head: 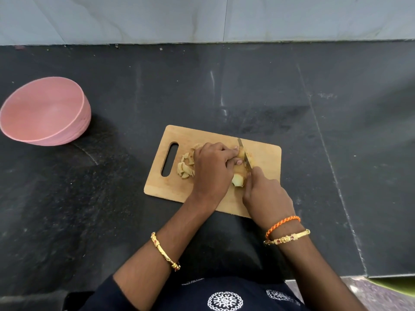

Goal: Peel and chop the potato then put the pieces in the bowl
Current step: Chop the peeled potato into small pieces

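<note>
The left hand (212, 169) holds the potato (241, 153) on the board (265, 158). The right hand (265, 194) grips the knife (244, 157), cutting it.

A dark stone desk (292, 97) with pale scuffs and thin seams fills most of the view. Behind it rises a pale grey tiled wall (157, 16), and a patch of speckled floor (381, 295) shows at lower right.
</note>
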